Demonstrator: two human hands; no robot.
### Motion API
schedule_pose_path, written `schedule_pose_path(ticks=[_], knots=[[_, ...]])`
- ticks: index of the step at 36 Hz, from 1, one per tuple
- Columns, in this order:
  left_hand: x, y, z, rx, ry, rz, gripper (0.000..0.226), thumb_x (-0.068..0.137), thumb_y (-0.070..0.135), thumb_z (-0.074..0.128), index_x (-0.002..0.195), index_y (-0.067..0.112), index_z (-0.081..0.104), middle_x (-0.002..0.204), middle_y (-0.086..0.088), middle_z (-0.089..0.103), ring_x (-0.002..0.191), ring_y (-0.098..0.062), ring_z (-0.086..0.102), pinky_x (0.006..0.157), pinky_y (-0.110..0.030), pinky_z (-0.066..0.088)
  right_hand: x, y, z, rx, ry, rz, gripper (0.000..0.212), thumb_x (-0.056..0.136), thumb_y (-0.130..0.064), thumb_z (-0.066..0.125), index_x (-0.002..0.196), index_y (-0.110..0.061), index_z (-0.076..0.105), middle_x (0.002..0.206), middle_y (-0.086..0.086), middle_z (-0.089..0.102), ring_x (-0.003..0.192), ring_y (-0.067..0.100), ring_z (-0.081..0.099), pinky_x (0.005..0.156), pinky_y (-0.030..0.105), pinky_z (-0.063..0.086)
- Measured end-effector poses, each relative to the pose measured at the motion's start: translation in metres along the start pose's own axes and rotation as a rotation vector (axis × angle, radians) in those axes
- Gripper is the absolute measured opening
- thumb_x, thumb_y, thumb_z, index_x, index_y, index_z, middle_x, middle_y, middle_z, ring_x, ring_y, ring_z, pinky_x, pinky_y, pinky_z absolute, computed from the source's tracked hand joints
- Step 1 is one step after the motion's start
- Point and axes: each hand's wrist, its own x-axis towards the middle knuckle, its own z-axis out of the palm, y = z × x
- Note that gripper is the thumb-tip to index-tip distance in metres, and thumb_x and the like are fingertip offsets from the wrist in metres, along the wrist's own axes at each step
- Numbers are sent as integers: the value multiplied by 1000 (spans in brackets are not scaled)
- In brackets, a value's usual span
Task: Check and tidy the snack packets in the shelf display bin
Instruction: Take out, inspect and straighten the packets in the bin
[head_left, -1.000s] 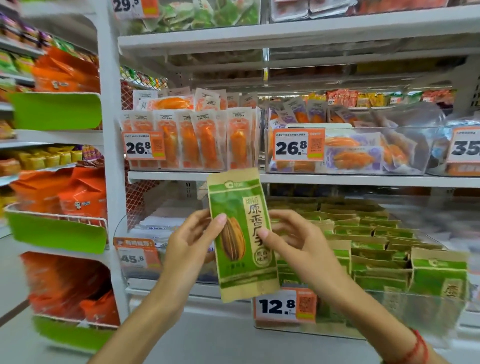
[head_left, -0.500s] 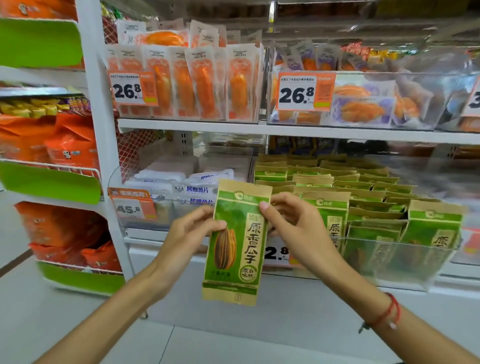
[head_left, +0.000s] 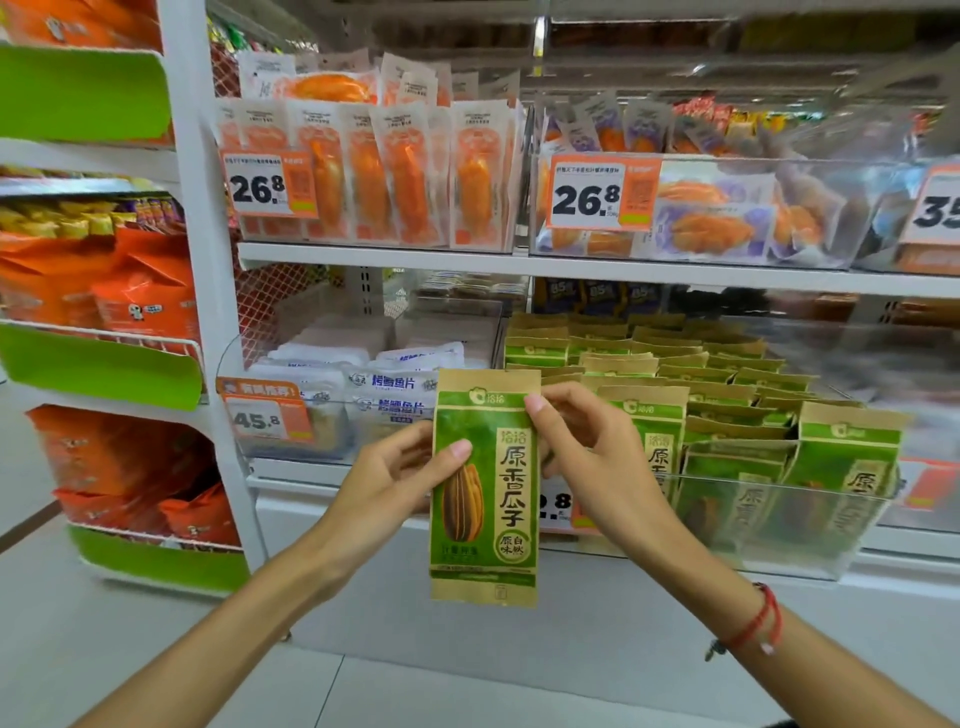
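Before the bin, a green packet hangs upright, pinched at its sides by the left hand and near its top by the right hand. Advised: read it flat, then slot it upright among the rows. Bin front wall stands close; open floor lies below.

White metal shelving with green-fronted wire racks at left, pale tiled floor, orange price tags on the shelf edges, even indoor lighting.
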Motion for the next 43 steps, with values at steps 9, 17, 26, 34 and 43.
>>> schedule_pose_path(ticks=[9,17,26,34,43], knots=[[1,2,2,14,-3,60,32,79,32,61,109,24,66,105,16,73,98,2,67,76,-9,49,0,-5,-3,0,-22,-33,14,98,-19,51,91,-17,63,84,-2,71,74,4,68,55,14,49],[0,2,0,-42,67,74,30,84,33,57,111,26,65,105,15,73,98,1,67,72,-11,51,-2,-5,-1,29,-55,11,14,87,-32,62,99,-25,62,87,-8,70,77,6,67,62,19,53],[6,5,-6,-131,238,-5,25,92,33,55,114,25,64,106,8,74,98,-5,70,77,-27,56,-7,-3,8,-48,-218,23,47,81,-23,76,117,-38,50,100,-13,65,85,7,67,75,26,58],[7,6,-15,34,348,-61,36,88,32,68,121,19,65,108,1,71,94,-7,70,67,-20,58,-9,-5,10,-161,-163,-79,48,75,-15,82,113,-29,56,91,-13,64,77,3,66,63,20,56],[4,8,-21,76,181,-91,72,54,58,87,118,44,58,100,22,71,97,3,67,79,-25,56,-18,2,20,-371,-235,-188,55,75,-24,82,115,-37,46,98,-20,57,82,5,61,62,22,56]])
